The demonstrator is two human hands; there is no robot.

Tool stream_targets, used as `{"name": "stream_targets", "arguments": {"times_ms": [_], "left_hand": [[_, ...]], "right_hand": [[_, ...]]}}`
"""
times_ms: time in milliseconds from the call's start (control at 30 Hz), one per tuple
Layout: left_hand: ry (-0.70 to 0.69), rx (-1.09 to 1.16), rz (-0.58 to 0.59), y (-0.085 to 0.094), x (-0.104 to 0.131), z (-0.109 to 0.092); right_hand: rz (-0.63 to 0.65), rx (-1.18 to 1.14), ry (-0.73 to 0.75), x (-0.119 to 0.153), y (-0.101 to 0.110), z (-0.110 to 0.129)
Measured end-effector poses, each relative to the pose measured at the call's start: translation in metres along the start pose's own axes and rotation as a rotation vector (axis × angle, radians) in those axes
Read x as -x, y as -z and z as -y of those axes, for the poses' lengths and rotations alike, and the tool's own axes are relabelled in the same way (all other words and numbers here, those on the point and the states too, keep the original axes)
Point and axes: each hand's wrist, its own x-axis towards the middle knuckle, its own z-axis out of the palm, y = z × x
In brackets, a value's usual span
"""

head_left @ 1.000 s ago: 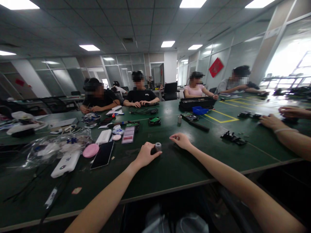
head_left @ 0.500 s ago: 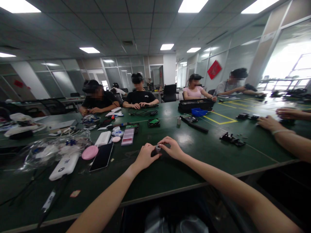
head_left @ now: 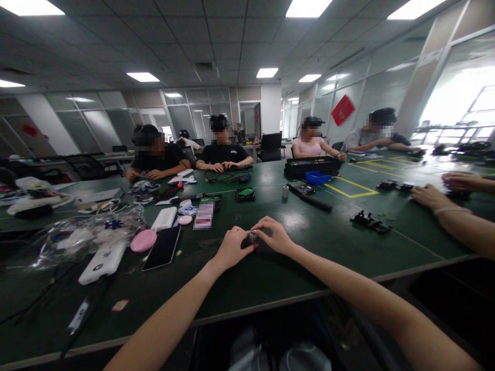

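Note:
Low over the table's near half, a small grey metal cylinder [head_left: 252, 238] is between my two hands. My left hand [head_left: 233, 248] is closed around its left side with thumb and fingers. From the right, my right hand [head_left: 275, 236] pinches at the cylinder's top with bent fingertips. The fingers cover much of the cylinder, and any small part between the fingertips is too small to make out. A similar grey cylinder [head_left: 285, 191] stands upright on the table beyond my right hand.
To the left lie a dark phone [head_left: 162, 248], a pink round case [head_left: 143, 240], a white power bank [head_left: 102, 262] and plastic bags [head_left: 88, 232]. Ahead are a green circuit board [head_left: 245, 193], a blue tray [head_left: 317, 178] and a black bar [head_left: 315, 198]. A co-worker's hands [head_left: 429, 196] are at right.
Both hands stay in nearly the same place. My fingertips have shifted slightly at the top of the cylinder, which shows at a slightly different angle.

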Motion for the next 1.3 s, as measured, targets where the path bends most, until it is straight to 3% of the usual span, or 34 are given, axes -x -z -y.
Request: {"name": "stream_targets", "arguments": {"times_ms": [467,633,1033,1300], "left_hand": [[-0.013,-0.014,0.011,0.0001,-0.0001,-0.0002],[-0.016,-0.003,0.011,0.001,0.0,-0.0007],[-0.018,-0.003,0.004,-0.0011,0.0004,-0.0009],[-0.014,-0.005,0.002,-0.0023,-0.0001,0.0008]], "right_hand": [[0.048,-0.003,-0.06,0.0021,0.0022,0.0003],[0.012,0.032,-0.093,0.0021,0.0029,-0.0016],[-0.026,0.008,-0.092,0.0031,0.002,-0.0052],[0.019,0.033,-0.091,0.0042,0.0027,-0.0031]]}}
